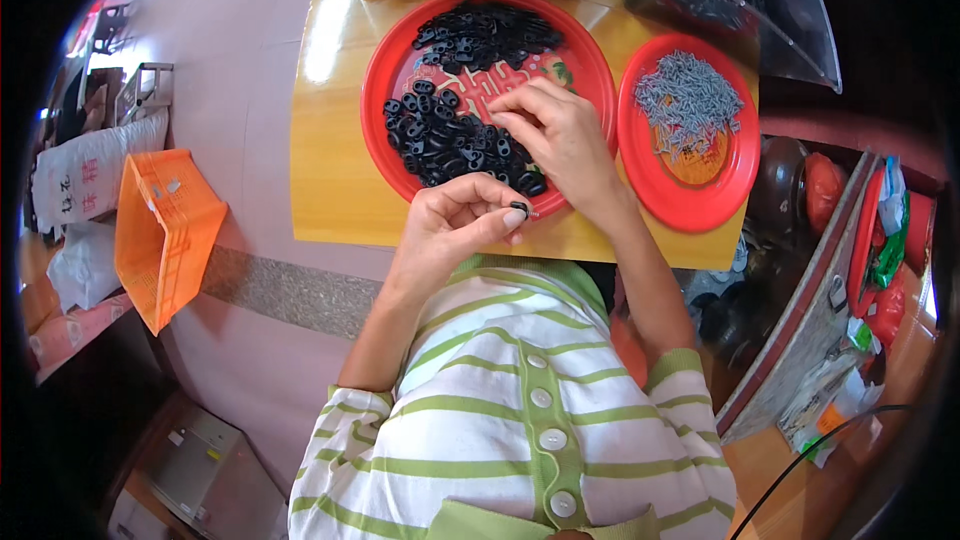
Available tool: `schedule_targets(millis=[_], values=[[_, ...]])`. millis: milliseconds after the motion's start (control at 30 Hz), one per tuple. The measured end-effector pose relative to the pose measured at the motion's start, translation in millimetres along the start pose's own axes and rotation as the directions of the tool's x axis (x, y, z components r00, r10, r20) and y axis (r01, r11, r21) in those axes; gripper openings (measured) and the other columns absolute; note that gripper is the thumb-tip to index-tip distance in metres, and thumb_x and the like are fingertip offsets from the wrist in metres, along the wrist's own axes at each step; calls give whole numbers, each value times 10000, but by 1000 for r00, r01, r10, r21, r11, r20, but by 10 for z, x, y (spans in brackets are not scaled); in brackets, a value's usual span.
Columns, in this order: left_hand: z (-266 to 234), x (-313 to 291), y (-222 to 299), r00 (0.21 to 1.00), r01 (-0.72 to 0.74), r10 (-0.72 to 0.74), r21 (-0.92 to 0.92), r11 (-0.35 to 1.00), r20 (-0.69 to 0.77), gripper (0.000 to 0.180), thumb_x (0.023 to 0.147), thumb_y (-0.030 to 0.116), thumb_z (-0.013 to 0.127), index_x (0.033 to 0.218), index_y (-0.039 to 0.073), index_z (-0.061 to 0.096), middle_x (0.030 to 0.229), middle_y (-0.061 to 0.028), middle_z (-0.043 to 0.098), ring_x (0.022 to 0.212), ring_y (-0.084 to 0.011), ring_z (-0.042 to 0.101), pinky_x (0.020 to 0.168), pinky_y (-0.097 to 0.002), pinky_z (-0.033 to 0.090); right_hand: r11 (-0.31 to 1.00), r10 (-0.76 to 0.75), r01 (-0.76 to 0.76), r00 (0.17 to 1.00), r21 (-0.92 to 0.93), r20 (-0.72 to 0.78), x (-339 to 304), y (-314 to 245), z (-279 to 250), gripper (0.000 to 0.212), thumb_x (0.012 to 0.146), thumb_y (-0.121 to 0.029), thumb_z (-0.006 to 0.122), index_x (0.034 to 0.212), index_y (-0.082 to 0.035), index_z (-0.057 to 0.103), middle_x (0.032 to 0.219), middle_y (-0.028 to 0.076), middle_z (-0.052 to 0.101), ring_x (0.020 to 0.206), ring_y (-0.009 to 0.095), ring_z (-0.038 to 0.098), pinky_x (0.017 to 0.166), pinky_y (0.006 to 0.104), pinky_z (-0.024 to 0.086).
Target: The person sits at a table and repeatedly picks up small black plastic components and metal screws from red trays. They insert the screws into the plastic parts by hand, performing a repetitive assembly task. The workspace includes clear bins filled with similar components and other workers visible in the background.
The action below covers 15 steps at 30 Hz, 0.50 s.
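Near the front rim of a large red round tray [371, 100], my left hand [448, 222] pinches a small black plastic piece [519, 207] between thumb and forefinger. A thin metal screw seems to stick out of its right side. My right hand [568, 140] hangs over the tray's middle with thumb and forefinger pressed together; whatever lies between those fingertips is too small to make out. Below and left of it spreads a heap of rounded black pieces with holes [440, 135]. Farther back in the tray lies a second pile of black pieces [490, 32].
Right of the tray, a smaller red plate [640, 180] bears a heap of grey screws [688, 98]. Both stand on a yellow wooden table [325, 160]. Clear bins [800, 15] of black parts line the back. An orange crate [165, 235] stands at the left.
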State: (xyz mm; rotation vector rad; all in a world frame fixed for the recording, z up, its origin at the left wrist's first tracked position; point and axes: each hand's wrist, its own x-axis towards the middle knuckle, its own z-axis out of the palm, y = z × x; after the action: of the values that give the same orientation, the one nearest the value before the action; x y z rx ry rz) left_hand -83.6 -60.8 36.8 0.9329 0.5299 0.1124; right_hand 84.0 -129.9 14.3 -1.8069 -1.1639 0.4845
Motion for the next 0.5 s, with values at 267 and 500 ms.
schedule_targets(millis=[267, 500], values=[[-38, -49, 13, 1000, -15, 16, -31, 999, 17, 69, 816, -21, 619, 882, -41, 613, 853, -71, 604, 717, -112, 597, 660, -234, 506, 986, -143, 143, 990, -87, 11, 394, -17, 268, 120, 800, -101, 653, 879, -11, 651, 781, 89, 591, 680, 191, 604, 598, 314, 459], [-64, -35, -4, 999, 27, -27, -16, 1000, 41, 77, 821, -3, 635, 893, -24, 617, 841, -52, 617, 727, -100, 604, 667, -226, 508, 999, -45, 45, 995, 7, 85, 530, -132, 261, 108, 815, -96, 627, 879, -14, 654, 786, 91, 597, 647, 195, 616, 579, 306, 460]])
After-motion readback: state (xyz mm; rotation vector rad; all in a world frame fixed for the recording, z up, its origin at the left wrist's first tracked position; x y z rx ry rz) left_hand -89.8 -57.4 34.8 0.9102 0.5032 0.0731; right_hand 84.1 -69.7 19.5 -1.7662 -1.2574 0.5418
